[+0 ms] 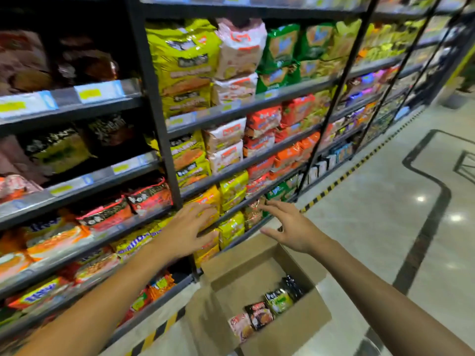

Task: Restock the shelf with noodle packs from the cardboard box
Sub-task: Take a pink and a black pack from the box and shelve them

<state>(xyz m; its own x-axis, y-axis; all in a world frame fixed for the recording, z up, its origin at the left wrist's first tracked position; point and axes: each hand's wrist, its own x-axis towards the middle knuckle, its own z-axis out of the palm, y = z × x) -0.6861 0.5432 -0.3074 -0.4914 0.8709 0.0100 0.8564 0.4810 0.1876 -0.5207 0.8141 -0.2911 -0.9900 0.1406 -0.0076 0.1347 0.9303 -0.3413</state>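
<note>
Overhead and all along nine to twelve o'clock runs the shelf (246,106), crammed with noodle packs (185,60). Down at five o'clock sits the cardboard box (288,330), flaps up, a few loose packs (259,314) in its bottom. Left hand (187,229) lies flat, fingers straight, against yellow packs (209,201) at centre. Right hand (290,224), at its three o'clock, is spread and holds nothing.

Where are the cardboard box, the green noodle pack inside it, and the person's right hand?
cardboard box (288,330), head view, front wall.
green noodle pack (279,301), head view, its face.
right hand (290,227), head view, back of the hand.
</note>
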